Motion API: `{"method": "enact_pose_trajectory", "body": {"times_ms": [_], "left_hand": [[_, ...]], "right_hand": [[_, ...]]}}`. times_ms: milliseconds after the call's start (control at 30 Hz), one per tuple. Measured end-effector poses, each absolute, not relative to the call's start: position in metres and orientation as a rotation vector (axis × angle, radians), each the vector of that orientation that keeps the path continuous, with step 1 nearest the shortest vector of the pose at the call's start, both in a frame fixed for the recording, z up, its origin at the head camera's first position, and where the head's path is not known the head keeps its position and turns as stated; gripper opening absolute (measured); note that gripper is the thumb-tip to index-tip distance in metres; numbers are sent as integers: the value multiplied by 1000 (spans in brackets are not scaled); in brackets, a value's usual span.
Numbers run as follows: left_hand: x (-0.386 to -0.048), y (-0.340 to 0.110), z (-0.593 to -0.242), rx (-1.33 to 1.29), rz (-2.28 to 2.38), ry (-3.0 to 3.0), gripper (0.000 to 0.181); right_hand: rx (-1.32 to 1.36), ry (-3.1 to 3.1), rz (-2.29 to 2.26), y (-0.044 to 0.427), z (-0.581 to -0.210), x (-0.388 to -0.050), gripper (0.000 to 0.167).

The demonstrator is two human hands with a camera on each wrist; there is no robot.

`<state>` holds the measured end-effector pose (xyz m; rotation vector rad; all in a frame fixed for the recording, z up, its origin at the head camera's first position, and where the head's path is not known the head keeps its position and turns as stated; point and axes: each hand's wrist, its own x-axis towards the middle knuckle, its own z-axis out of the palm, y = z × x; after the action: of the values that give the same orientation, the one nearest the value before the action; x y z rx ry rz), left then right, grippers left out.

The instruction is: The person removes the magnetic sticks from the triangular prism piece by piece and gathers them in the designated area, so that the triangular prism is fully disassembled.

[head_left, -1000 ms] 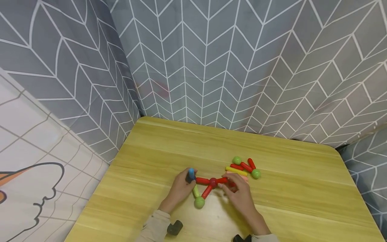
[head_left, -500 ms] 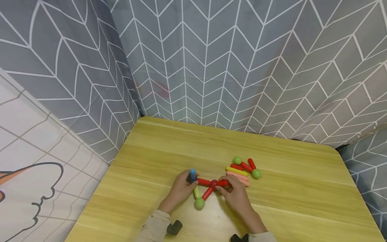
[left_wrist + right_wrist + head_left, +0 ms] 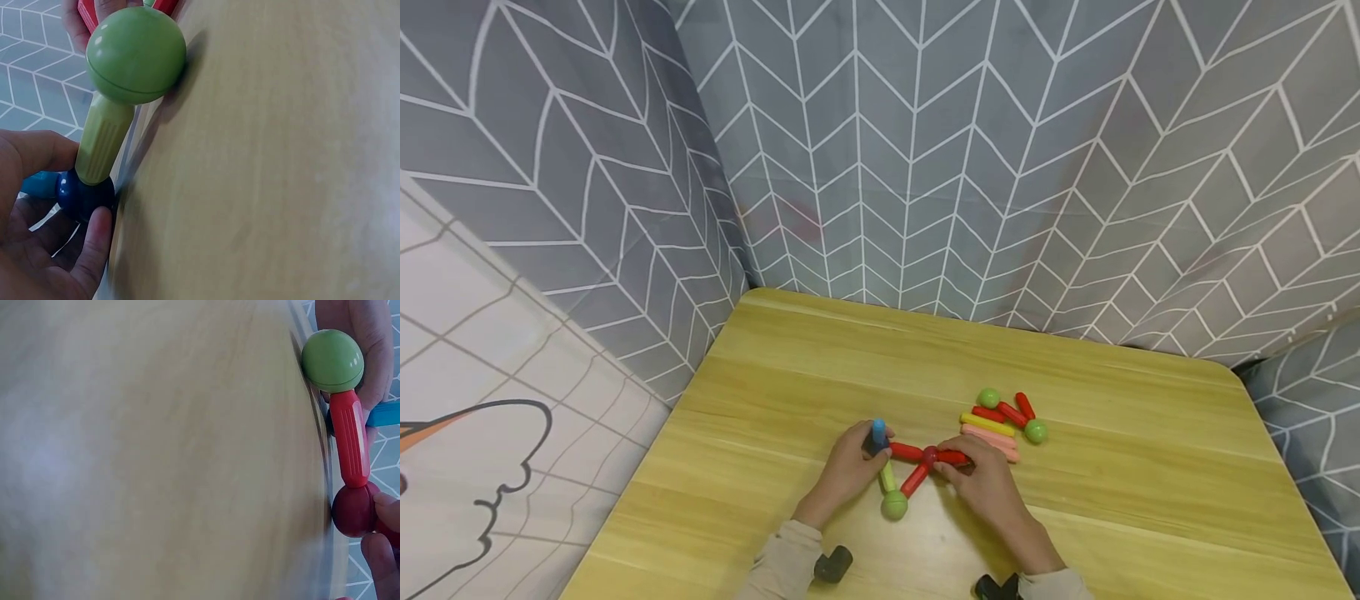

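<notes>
Our left hand (image 3: pixel 844 469) pinches the blue ball (image 3: pixel 84 196), our right hand (image 3: pixel 988 482) a red stick (image 3: pixel 952 457); tugging might split the toy (image 3: pixel 914 481).

From the middle ball (image 3: pixel 930 456), the left hand (image 3: pixel 848 467) is at nine o'clock and the right hand (image 3: pixel 987 483) at four. The front ball (image 3: pixel 895 505) is at seven. A row of sticks (image 3: pixel 988 425) lies on the table (image 3: pixel 820 358) at two. The curtain (image 3: pixel 940 167) is behind, at twelve.
</notes>
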<state>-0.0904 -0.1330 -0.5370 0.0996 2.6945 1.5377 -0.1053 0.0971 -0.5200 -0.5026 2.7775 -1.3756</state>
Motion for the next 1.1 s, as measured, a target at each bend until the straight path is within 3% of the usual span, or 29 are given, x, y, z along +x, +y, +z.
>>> {"method": "enact_pose_trajectory", "body": {"times_ms": [1100], "left_hand": [[-92,-134,-537,81,1537,2676,20]], "right_hand": [[-534,2856,-1238,94,-518,-103,16]]}}
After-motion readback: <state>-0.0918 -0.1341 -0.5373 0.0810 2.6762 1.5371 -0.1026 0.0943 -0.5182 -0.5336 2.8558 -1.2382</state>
